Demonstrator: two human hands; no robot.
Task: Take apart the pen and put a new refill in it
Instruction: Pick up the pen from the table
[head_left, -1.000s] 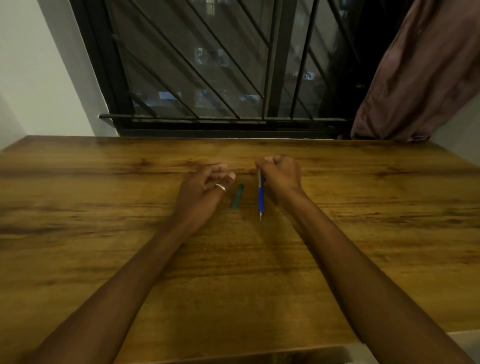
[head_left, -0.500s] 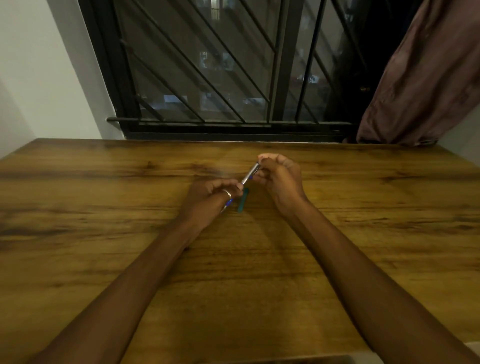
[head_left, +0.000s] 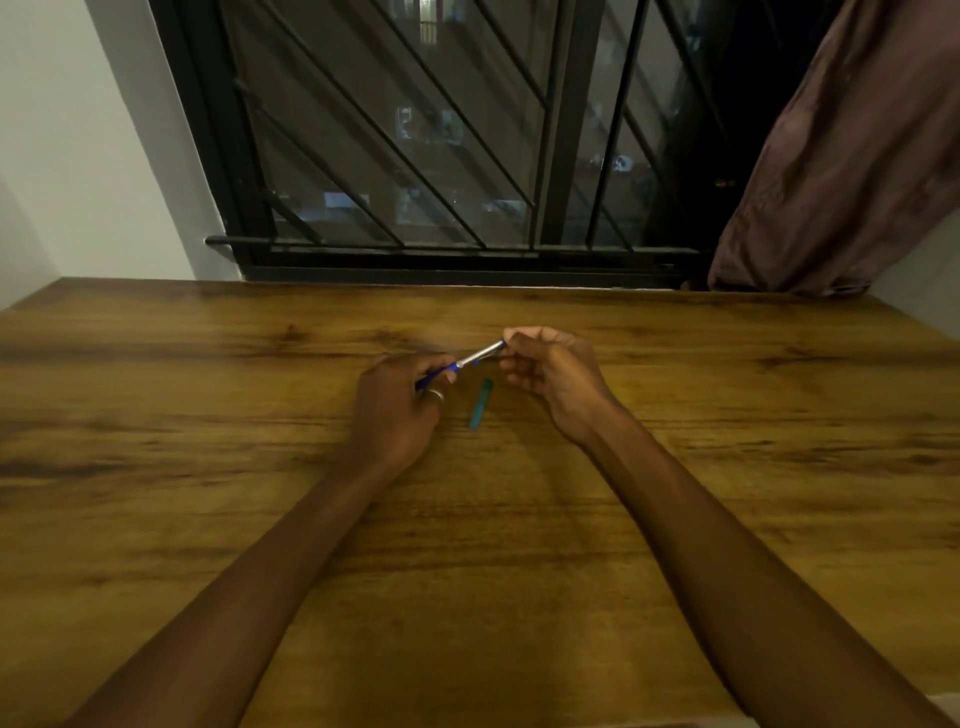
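A blue and silver pen (head_left: 470, 359) is held slanted above the wooden table (head_left: 208, 467), between both hands. My left hand (head_left: 400, 410), with a ring on one finger, grips the blue lower end. My right hand (head_left: 550, 374) pinches the silver upper end with its fingertips. A small teal green tube (head_left: 480, 404), about refill-case size, lies flat on the table just below the pen, between the two hands and touching neither.
A barred black window (head_left: 415, 156) runs along the table's far edge. A brown curtain (head_left: 841, 156) hangs at the back right. A white wall (head_left: 78, 130) stands at the left.
The pen lay on the table under my right hand one second ago. It has been lifted and turned slanted, and my left hand has closed on its blue end.
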